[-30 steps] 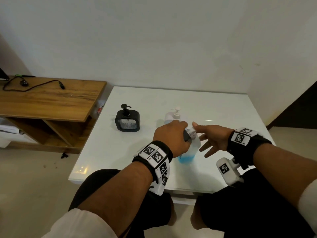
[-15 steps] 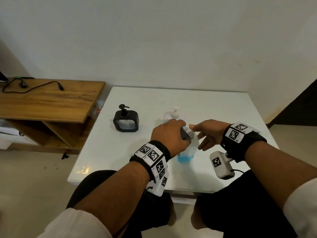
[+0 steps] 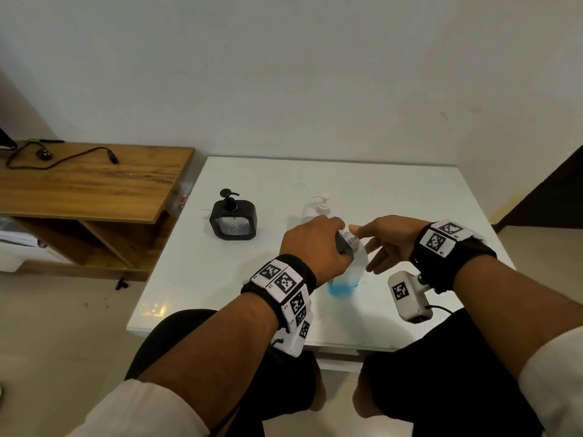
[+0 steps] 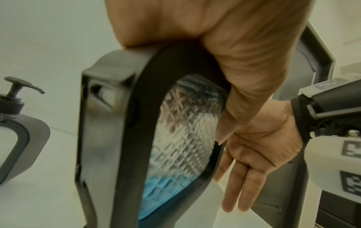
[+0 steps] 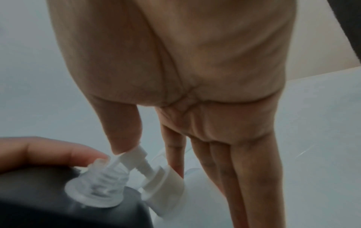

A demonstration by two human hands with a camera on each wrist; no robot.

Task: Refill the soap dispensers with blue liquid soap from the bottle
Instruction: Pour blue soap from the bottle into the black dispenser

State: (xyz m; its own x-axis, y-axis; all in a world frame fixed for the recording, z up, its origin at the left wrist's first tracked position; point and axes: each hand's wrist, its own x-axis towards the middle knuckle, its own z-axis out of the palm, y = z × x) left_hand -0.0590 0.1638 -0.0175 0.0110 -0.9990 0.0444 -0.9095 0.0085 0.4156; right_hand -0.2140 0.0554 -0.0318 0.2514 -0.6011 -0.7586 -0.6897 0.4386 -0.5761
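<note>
Since a second ago, our right hand (image 3: 389,241) is sitting closer in against the dispenser top, its spread fingers now drawn nearer together.

Item, left hand (image 3: 310,246): we are gripping the black-framed dispenser (image 4: 156,138) from above, fingers curled round its upper edge. It is standing on the white tabletop (image 3: 394,190) directly under our palm, with a shallow layer of blue soap (image 4: 162,195) showing through its ribbed clear window.

Item, right hand: thumb and forefinger are meeting at a white pump head (image 5: 140,162), which is lying tilted across the dispenser's clear threaded neck (image 5: 101,183); the other fingers (image 5: 248,177) are hanging straight down. We cannot tell how firmly the pump is being held.

Item, second black dispenser (image 3: 232,219): standing upright, pump fitted, well to the left of our left fingers.

Item, white pump bottle (image 3: 317,208): standing just beyond our left fingers, partly hidden by them.

Item, wooden shelf unit (image 3: 94,184): standing left of the tabletop, carrying a black cable (image 3: 63,159).
</note>
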